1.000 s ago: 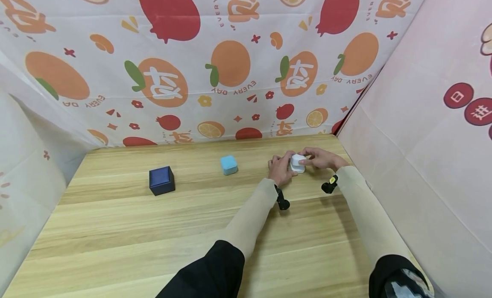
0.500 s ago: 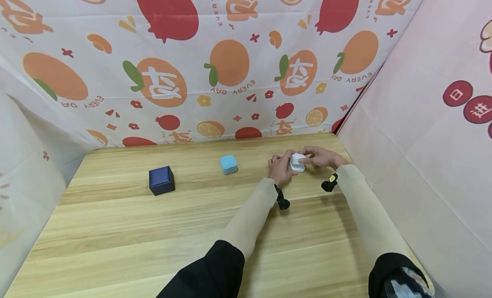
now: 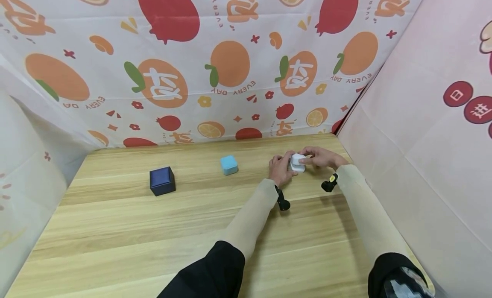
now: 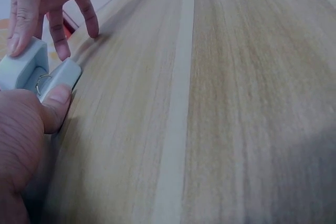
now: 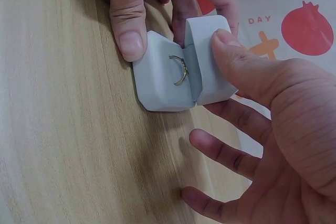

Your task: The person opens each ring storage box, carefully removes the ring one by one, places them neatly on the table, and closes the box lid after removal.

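A white ring box (image 3: 297,167) sits on the wooden table near its far right corner, its lid (image 5: 209,69) raised from the base (image 5: 157,90). Inside, a thin gold ring (image 5: 181,72) stands in the slot. My left hand (image 3: 280,169) holds the base, its thumb pressed on the side edge and its other fingers partly hidden behind the box. From the other side my right hand (image 3: 322,157) pinches the lid between thumb and forefinger. The remaining right fingers are spread apart below the lid in the right wrist view.
A light blue box (image 3: 229,165) stands left of the hands, and a navy box (image 3: 162,181) sits farther left. Behind the table (image 3: 153,238) hangs a fruit-print curtain (image 3: 184,110). A pale curtain (image 3: 415,131) borders the right side, close to the right arm.
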### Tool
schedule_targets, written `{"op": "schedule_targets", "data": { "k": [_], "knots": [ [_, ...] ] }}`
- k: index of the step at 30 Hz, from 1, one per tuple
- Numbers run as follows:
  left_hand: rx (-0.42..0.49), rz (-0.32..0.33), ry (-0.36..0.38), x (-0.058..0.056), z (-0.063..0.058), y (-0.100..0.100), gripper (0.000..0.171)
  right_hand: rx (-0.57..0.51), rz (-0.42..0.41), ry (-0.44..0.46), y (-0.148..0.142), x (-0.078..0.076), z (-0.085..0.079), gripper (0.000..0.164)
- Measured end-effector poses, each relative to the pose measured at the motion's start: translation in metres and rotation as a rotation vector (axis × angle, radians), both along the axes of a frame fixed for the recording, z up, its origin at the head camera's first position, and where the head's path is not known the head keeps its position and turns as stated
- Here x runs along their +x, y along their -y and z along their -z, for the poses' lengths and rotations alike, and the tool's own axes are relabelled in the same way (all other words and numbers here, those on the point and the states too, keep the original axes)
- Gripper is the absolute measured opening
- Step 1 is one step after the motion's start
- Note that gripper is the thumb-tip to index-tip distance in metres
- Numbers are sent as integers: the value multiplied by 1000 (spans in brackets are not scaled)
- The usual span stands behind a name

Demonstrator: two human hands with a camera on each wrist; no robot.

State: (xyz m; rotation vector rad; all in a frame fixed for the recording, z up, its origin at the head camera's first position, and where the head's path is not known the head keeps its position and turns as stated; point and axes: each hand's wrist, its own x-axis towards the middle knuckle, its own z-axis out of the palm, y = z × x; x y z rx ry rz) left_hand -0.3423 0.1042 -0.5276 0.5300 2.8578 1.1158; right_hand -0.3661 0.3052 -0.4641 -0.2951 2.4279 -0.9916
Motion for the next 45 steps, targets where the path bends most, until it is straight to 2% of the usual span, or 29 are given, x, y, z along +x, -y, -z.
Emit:
{"op": "schedule_targets", "data": {
  "k": [10, 27, 36, 45],
  "knots": [
    [-4, 3, 32, 1, 4, -1, 71, 7, -12, -8, -2, 1, 3, 38],
    [-2, 7, 14, 2, -2, -1, 71, -10, -13, 1, -3, -1, -1, 39],
    [-1, 3, -12, -1, 1, -1, 71, -19, -8, 33, -4, -2, -5, 44],
    [18, 8, -5, -1, 4, 0, 73, -28, 5, 38, -4, -1, -2, 44]
  ]
}}
